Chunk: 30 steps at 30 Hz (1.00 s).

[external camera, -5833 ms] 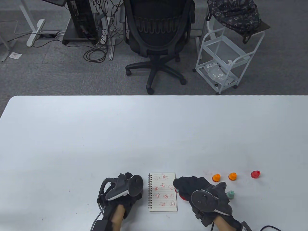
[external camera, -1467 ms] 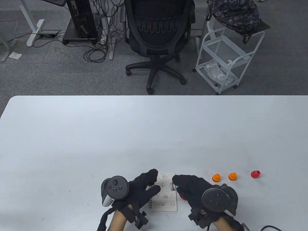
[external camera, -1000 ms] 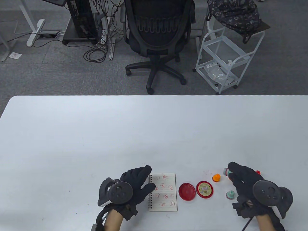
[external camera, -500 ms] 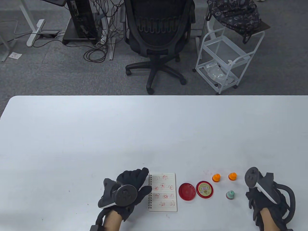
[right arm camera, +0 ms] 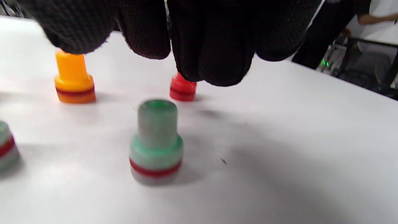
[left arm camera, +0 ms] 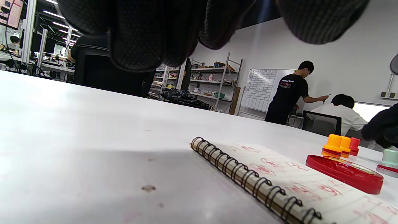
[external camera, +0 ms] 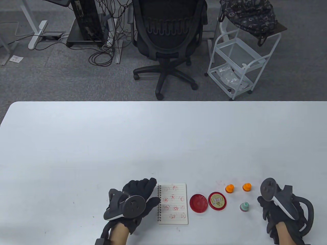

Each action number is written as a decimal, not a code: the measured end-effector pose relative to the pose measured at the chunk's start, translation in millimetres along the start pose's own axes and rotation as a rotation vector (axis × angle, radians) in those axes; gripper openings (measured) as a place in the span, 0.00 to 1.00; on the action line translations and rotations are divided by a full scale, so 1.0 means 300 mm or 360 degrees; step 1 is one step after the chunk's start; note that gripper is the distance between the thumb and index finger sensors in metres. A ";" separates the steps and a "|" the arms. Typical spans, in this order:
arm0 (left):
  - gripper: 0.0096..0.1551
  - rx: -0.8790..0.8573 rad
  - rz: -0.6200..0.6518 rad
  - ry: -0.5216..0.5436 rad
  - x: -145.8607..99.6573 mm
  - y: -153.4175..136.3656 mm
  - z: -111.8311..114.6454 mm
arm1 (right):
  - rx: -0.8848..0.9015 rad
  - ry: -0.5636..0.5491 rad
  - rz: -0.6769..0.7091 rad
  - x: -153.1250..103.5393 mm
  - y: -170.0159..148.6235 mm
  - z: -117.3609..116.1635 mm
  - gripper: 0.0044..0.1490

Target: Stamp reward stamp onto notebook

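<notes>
We set mint-green plastic reward stamp (right arm camera: 156,141) back among others, right hand (external camera: 281,211) now empty, relaxed; left hand (external camera: 139,197) loose beside spiral-bound lined notebook (external camera: 173,203) (fresh print presumably done).

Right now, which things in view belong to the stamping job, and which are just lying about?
Job:
- notebook, open, red prints on its page
- red ink pad and its lid
- stamps: two orange, two green, one red

Lying about:
- office chair
- white cart, patterned bag on top
</notes>
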<state>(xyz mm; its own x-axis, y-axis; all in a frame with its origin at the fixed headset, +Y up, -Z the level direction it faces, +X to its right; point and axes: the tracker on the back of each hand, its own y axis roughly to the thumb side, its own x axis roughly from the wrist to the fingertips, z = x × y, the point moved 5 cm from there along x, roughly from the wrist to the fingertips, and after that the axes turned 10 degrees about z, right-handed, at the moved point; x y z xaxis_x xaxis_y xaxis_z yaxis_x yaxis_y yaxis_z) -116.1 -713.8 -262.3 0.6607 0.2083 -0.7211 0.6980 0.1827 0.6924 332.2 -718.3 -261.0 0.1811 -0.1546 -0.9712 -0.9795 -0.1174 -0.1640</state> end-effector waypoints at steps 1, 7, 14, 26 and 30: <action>0.45 0.0005 -0.0010 -0.0009 -0.003 -0.002 -0.003 | 0.0000 -0.0080 0.0017 -0.006 0.010 0.018 0.41; 0.48 0.0005 -0.0084 -0.0126 -0.010 -0.017 0.006 | 0.0205 -0.0470 0.0191 -0.051 0.069 0.097 0.49; 0.50 0.0323 -0.0165 -0.0399 -0.080 -0.078 -0.027 | 0.0347 -0.0476 0.0488 -0.075 0.217 0.155 0.53; 0.51 0.0286 -0.0410 -0.0162 -0.240 -0.179 -0.094 | 0.0288 -0.0466 0.0744 -0.079 0.461 0.157 0.53; 0.50 0.0405 -0.0394 -0.0135 -0.242 -0.185 -0.124 | 0.0196 -0.0457 0.0752 -0.079 0.481 0.153 0.54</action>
<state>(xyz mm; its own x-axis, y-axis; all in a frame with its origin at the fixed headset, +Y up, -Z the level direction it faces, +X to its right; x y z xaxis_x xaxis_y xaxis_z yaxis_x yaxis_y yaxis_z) -213.0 -703.3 -247.4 0.4761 0.1051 -0.8731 0.8790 -0.0294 0.4758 182.6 -686.6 -269.7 -0.2938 0.1127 -0.9492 -0.9545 0.0179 0.2976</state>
